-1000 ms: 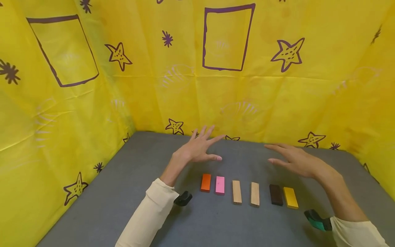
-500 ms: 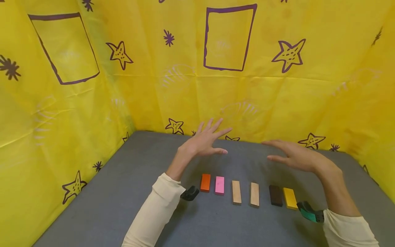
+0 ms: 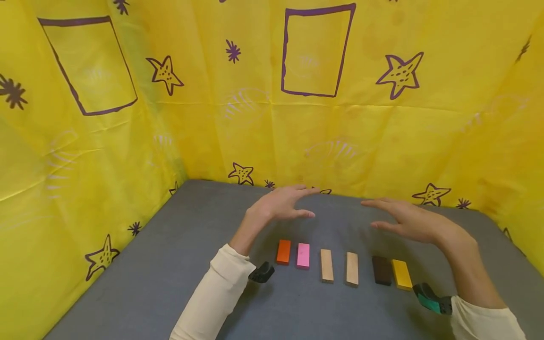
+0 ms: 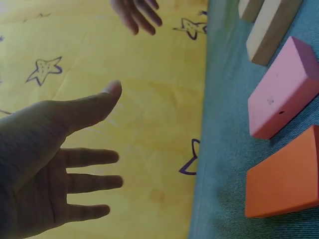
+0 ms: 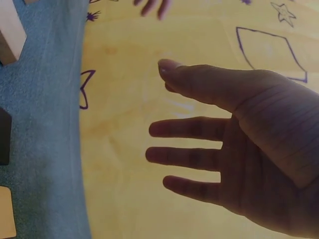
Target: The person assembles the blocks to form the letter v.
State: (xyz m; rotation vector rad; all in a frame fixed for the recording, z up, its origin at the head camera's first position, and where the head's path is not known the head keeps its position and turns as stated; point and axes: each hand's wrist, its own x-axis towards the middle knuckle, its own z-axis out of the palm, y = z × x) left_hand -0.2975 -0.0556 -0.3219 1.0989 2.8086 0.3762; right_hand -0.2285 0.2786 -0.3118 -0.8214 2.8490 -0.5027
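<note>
Both hands hover above the table with nothing in them. My left hand [image 3: 278, 204] is held beyond the orange block [image 3: 283, 252] and the pink block [image 3: 303, 256], its fingers extended and the thumb apart. My right hand [image 3: 408, 219] floats past the dark brown block [image 3: 381, 270] and the yellow block [image 3: 401, 274], fingers straight and pointing left. Between these pairs lie two plain wooden blocks, a left one [image 3: 327, 266] and a right one [image 3: 352, 269]. In the left wrist view, the orange block [image 4: 284, 174] and pink block [image 4: 284, 89] sit right of the spread fingers.
A grey cloth-covered table [image 3: 178, 283] carries the row of blocks. Yellow fabric [image 3: 204, 132] printed with purple stars and frames hangs at its back and sides. A dark wrist device sits at the left cuff [image 3: 261, 272], and a black-green one at the right cuff [image 3: 431, 298].
My left hand has moved right, first rising with fingers spread, then tipping its fingers down. My right hand has shifted only slightly. The blocks have stayed in place.
</note>
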